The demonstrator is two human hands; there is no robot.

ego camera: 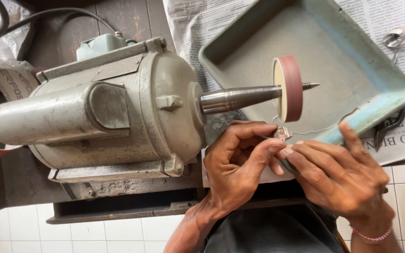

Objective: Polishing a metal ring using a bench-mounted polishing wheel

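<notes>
Left hand (237, 161) and right hand (338, 171) together pinch a small shiny metal piece (283, 133) just below the red-rimmed polishing wheel (290, 88); dusty tray (390, 100) edge adjacent.

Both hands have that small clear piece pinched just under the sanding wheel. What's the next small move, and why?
Probably ease the small clear piece up a touch until it meets the rim of the pink sanding wheel. The left hand and right hand pinch it together right below the wheel, seemingly not touching yet.

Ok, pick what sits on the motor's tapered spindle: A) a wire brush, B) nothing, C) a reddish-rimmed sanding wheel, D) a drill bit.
C: a disc with a reddish band, the sanding wheel, sits on the spindle over the tray, just above both hands.
</notes>
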